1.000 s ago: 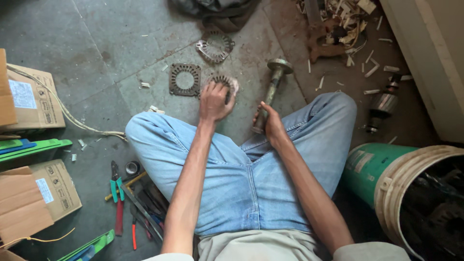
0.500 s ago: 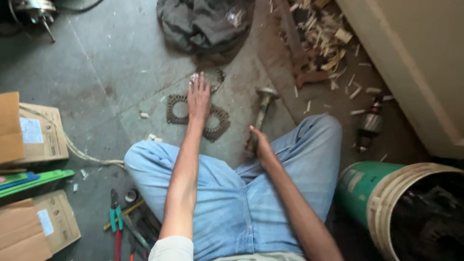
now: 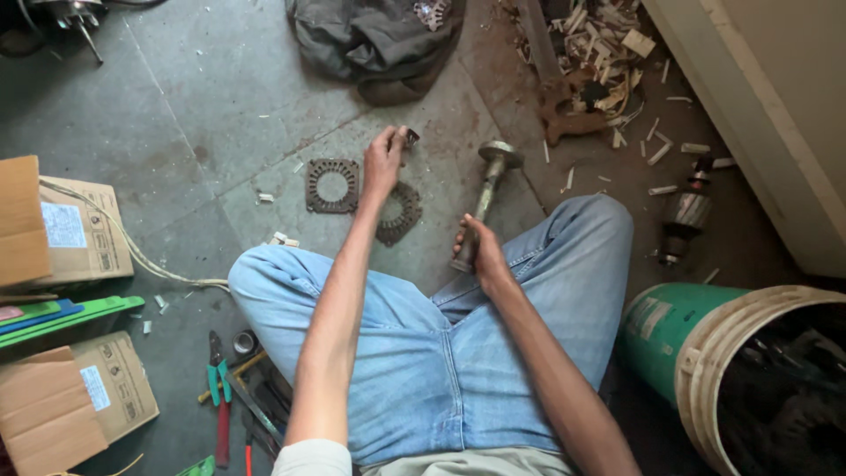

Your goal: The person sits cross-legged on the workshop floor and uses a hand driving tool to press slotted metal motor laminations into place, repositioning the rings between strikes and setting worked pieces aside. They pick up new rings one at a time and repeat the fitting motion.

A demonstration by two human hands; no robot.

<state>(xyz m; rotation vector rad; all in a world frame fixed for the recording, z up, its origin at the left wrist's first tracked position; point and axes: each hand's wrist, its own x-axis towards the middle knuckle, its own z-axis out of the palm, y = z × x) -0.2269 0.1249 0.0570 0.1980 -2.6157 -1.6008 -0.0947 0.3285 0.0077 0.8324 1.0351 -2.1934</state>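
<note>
L hand – small part, toothed rings, R hand – shaft

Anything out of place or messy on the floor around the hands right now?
Yes. Wood scraps lie scattered top right, with chips strewn toward the wall. A green bucket lies tipped on its side by the right knee. A crumpled cloth sits beyond the left hand.

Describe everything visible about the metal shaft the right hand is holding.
The metal shaft is a dull grey, rusty-looking rod with a wider round disc at its far end. It lies on the concrete floor, pointing away from the person. The right hand grips its near end, beside the knee; nothing else touches it.
</note>
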